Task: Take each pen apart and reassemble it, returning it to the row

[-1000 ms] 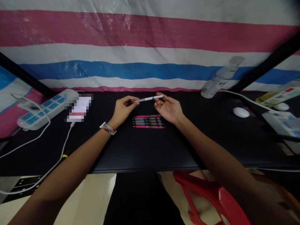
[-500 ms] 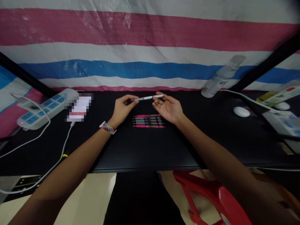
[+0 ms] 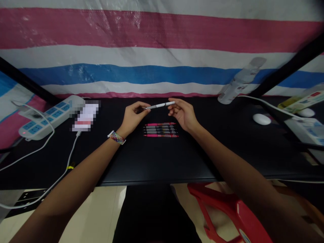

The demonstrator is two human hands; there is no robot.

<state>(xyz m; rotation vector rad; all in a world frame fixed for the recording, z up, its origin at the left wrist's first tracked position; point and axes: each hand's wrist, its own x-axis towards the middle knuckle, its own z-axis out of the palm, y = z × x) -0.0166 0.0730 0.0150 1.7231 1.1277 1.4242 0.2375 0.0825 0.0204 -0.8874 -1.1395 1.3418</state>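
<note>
A white and grey pen is held nearly level above the black table, its right end slightly higher. My left hand pinches its left tip between thumb and fingertips. At the other end, my right hand grips the pen with thumb and forefinger, the remaining fingers curled in. Below the hands, several pens lie side by side on the table: a pink one in front, another pink one at the back, and grey and dark ones between them.
A power strip and a blurred-out phone with a white cable are at left. To the right are a clear bottle, a white mouse and a second power strip. A red stool stands below the table's edge.
The fingers of my right hand have curled inward around the pen's right end, and that end has shifted slightly left. My left hand has barely moved.
</note>
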